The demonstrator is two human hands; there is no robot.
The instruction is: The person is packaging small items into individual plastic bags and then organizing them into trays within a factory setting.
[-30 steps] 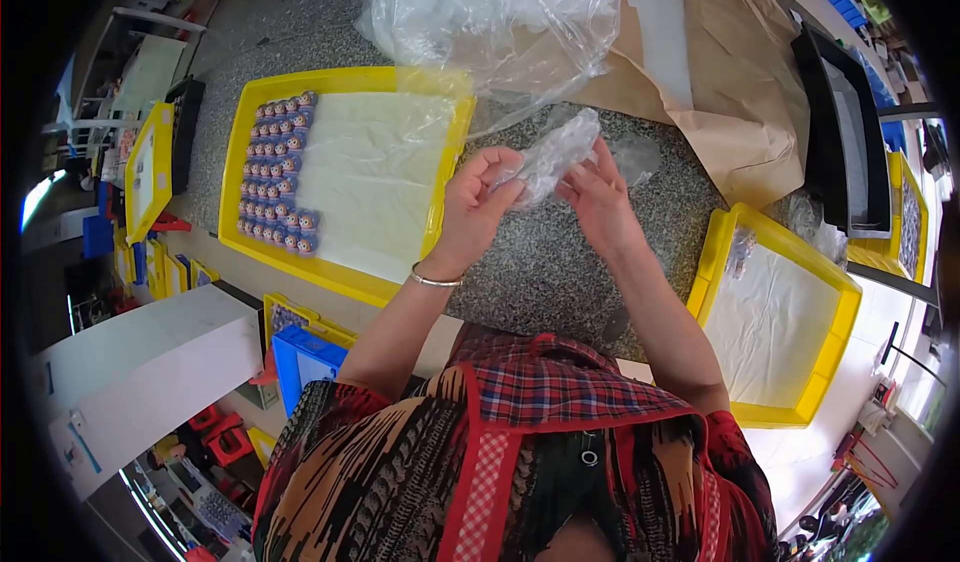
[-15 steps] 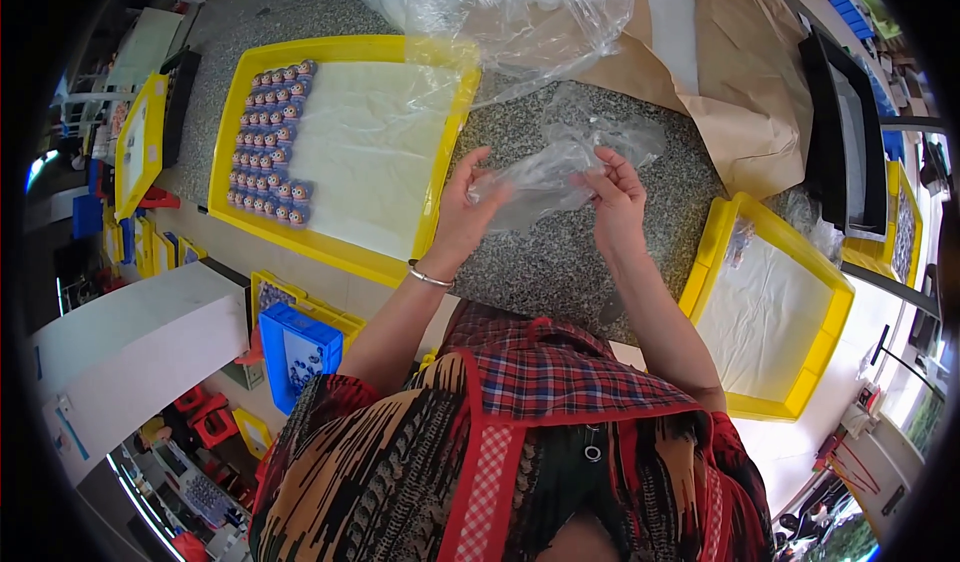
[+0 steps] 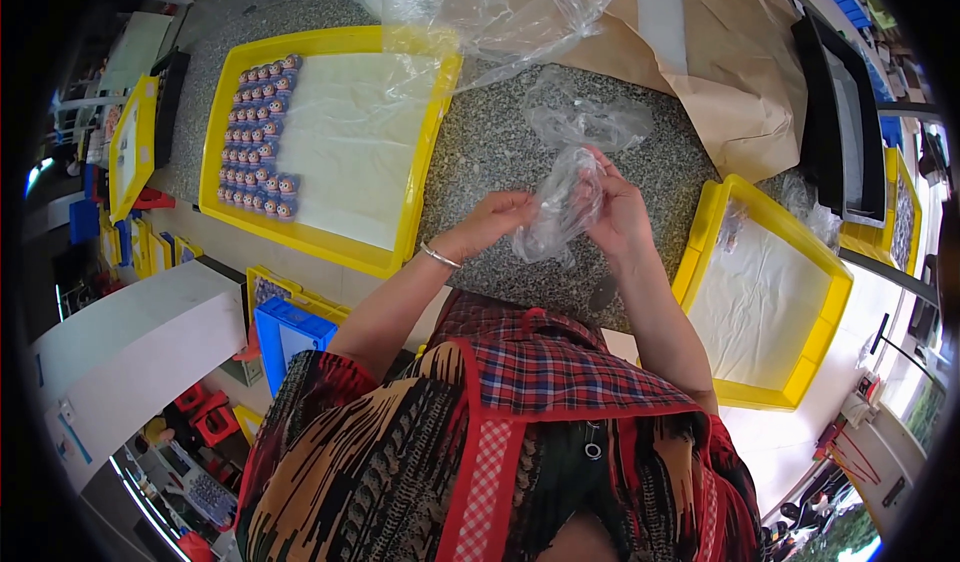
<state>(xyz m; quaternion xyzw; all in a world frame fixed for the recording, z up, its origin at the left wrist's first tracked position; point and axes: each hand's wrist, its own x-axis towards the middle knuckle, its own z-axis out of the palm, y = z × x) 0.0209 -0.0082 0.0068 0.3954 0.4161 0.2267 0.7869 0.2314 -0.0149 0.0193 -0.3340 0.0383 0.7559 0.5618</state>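
Note:
A crumpled clear plastic bag (image 3: 556, 224) hangs between my two hands above the speckled grey tabletop. My left hand (image 3: 497, 218) pinches its left edge with the fingers closed. On the other side, my right hand (image 3: 615, 207) is closed on the bag, its fingers partly covered by the film. Just beyond them another piece of clear film (image 3: 590, 122) lies on the stone. Left of my hands sits a yellow tray (image 3: 425, 177) lined with white sheet, where several rows of small blue-and-pink figurines (image 3: 255, 142) stand along the left side.
A big clear plastic bag (image 3: 490, 12) overlaps the tray's far corner. Brown paper (image 3: 740, 92) spreads at the far right, beside a black tray (image 3: 845, 122). A second yellow tray (image 3: 690, 252), holding a small packet, is near my right forearm. A blue bin (image 3: 285, 337) stands lower left.
The bag was stretched out sideways between my hands; now it is bunched and hangs lower. My left hand has moved down and right, closing from spread fingers to a pinch.

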